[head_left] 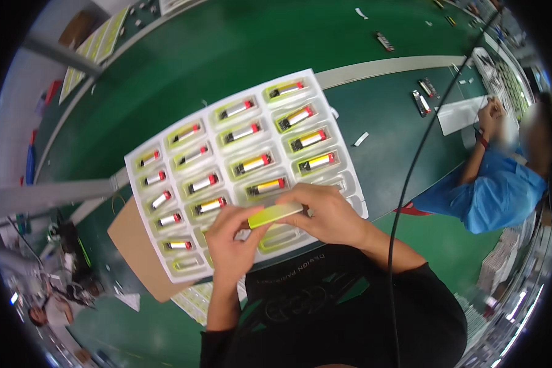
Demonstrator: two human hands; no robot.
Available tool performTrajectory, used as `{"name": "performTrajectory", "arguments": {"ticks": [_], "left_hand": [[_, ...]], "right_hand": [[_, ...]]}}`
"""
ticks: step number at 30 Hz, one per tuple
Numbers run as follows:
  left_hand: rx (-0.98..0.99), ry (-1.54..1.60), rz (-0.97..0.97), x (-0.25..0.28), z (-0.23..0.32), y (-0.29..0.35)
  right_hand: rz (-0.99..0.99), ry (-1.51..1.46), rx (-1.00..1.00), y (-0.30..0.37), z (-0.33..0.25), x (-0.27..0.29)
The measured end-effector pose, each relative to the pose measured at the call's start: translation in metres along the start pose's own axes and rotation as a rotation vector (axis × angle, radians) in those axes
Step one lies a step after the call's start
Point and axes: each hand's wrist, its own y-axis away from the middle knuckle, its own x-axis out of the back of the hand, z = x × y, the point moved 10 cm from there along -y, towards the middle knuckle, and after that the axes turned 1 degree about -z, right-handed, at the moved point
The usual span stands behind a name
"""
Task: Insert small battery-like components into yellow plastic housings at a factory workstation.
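Note:
Between my two hands I hold a small flat case, yellow-green fading to whitish (270, 214), above the near edge of a white moulded tray. My left hand (232, 242) pinches its left end with thumb and fingers. At the other end, my right hand (331, 214) is closed on it. The white tray (351, 175) lies tilted on the table, with rows of yellow-tinted oval pockets. Most visible pockets hold a small battery assembly (310, 140), a silver or yellow cylinder with a red end and a dark end. Some near pockets hold no assembly; my hands hide others.
A brown cardboard sheet (138, 248) sticks out under the tray's left side. A black cable (405, 190) hangs across the right. Loose assemblies (421, 103) and a white strip (361, 139) lie on the green table. A person in blue (503, 190) works at the right.

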Motion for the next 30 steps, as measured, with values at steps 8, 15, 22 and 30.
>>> {"name": "performTrajectory", "arguments": {"ticks": [8, 15, 22, 30], "left_hand": [[-0.087, -0.209, 0.046, -0.008, -0.004, 0.013], [0.043, -0.281, -0.007, 0.001, -0.004, 0.008], [-0.15, -0.566, -0.016, -0.009, 0.014, -0.003], [-0.239, -0.711, -0.115, -0.023, 0.012, -0.013]], "right_hand": [[0.016, 0.195, 0.092, 0.009, 0.001, -0.015], [0.094, 0.252, 0.164, 0.007, -0.009, -0.014], [0.117, 0.412, 0.262, 0.005, -0.001, -0.012], [0.246, 0.573, 0.347, -0.015, -0.013, 0.034]]}}
